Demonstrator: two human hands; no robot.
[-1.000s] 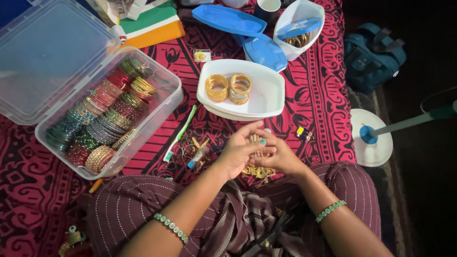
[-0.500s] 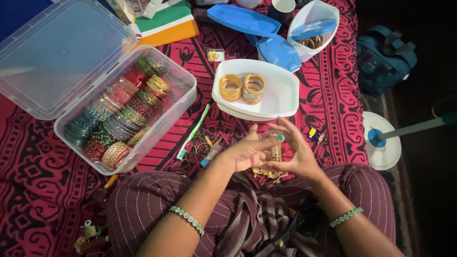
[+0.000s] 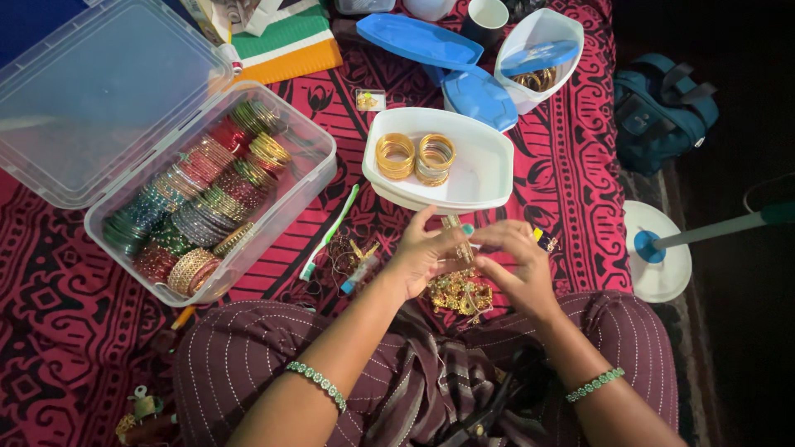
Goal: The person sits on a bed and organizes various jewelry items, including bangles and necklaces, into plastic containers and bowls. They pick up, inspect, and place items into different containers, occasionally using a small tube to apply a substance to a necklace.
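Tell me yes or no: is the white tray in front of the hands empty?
No. The white tray holds two stacks of gold bangles, side by side at its left end.

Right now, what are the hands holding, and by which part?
Both hands, left hand and right hand, pinch a small gold ornament between their fingers, near its upper end; which exact part cannot be told.
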